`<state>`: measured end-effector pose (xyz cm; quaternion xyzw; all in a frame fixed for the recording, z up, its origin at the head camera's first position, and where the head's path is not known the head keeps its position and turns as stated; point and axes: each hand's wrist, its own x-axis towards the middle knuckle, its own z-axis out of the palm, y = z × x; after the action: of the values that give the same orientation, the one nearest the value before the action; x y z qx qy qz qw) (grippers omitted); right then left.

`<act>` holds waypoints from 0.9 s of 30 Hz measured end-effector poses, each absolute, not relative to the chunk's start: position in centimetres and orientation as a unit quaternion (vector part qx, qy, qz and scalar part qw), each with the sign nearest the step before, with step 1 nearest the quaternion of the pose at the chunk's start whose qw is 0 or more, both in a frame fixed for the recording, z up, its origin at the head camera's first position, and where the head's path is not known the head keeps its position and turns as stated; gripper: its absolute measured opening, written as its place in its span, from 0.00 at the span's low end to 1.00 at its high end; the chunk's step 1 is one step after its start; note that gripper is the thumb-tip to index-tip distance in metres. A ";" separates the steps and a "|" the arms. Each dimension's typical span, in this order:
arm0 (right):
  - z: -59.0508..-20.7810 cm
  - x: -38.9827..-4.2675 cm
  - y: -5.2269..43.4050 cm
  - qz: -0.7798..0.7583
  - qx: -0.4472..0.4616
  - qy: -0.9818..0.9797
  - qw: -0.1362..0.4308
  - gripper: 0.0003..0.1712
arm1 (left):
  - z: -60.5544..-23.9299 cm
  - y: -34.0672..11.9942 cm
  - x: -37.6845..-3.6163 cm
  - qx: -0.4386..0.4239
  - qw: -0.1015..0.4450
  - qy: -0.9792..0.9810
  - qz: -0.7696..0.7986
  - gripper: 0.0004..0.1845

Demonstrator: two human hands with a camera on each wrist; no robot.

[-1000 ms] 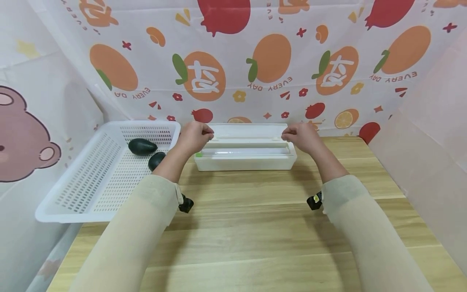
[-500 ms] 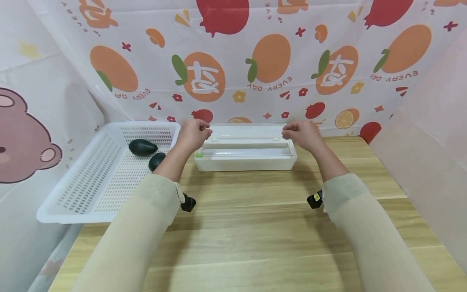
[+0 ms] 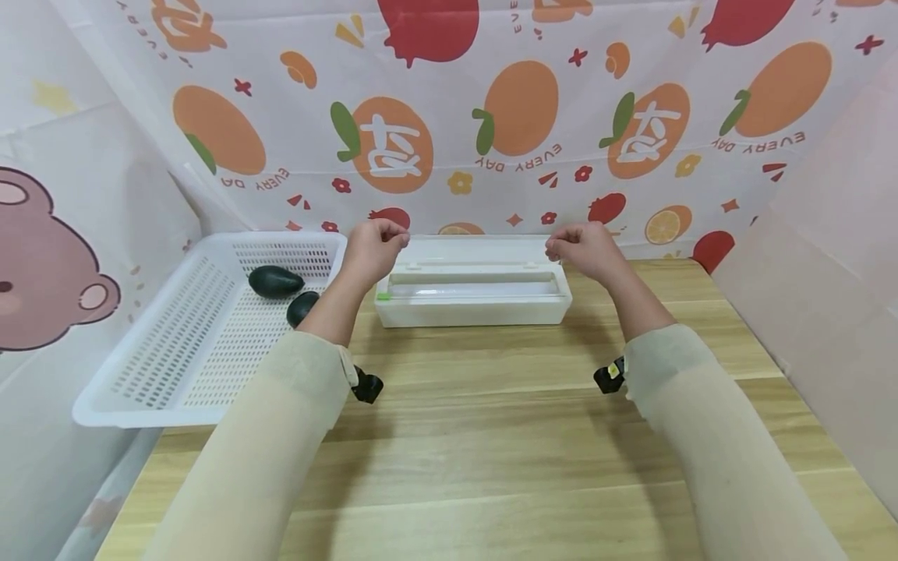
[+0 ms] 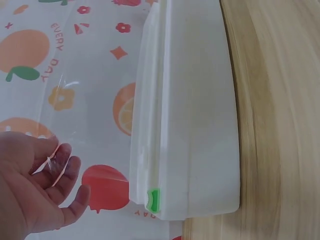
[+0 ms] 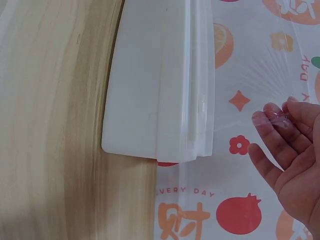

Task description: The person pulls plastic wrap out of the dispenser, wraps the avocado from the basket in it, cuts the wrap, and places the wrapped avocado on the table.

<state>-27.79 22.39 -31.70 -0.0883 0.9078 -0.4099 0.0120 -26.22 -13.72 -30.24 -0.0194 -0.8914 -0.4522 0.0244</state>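
A white cling film dispenser box stands at the back of the table with its lid raised; a film roll lies inside. A green slider sits at its left end. Above the box's left end, my left hand pinches a corner of clear cling film between thumb and fingers. My right hand pinches the other side above the right end. The transparent film shows only as faint glints and streaks in the wrist views, so its full outline is hard to see.
To the left, a white perforated plastic basket holds two dark green avocado-like fruits, one whole in view, the other partly behind my left arm. A fruit-printed sheet hangs right behind the box. The wooden tabletop spreads in front.
Both hands have risen a little, away from the box, still pinching the film. The right hand has drifted slightly outward. The box and basket have stayed in place.
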 end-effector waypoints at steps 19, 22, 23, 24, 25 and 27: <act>-30.3 -27.9 22.4 -0.379 -0.093 0.920 -0.003 0.15 | -29.1 -13.9 -26.6 -0.008 0.025 -0.885 -0.465 0.12; -30.2 -27.8 22.4 -0.378 -0.088 0.921 -0.016 0.14 | -29.0 -13.9 -26.5 -0.002 0.028 -0.882 -0.471 0.13; -30.2 -27.8 22.4 -0.378 -0.087 0.922 -0.018 0.14 | -28.9 -13.9 -26.5 0.000 0.027 -0.879 -0.476 0.13; -30.1 -27.8 22.4 -0.377 -0.087 0.922 -0.018 0.14 | -28.9 -14.0 -26.5 0.003 0.027 -0.876 -0.482 0.13; -30.0 -27.7 22.4 -0.377 -0.086 0.922 -0.019 0.14 | -28.8 -14.0 -26.5 0.006 0.027 -0.872 -0.490 0.13; -29.8 -27.7 22.5 -0.368 -0.090 0.925 -0.022 0.14 | -28.8 -14.0 -26.4 0.009 0.025 -0.860 -0.510 0.13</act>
<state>-27.72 22.49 -29.84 -0.0897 0.9254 -0.3675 -0.0223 -26.44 -14.00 -28.77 0.0095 -0.8599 -0.5097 0.0249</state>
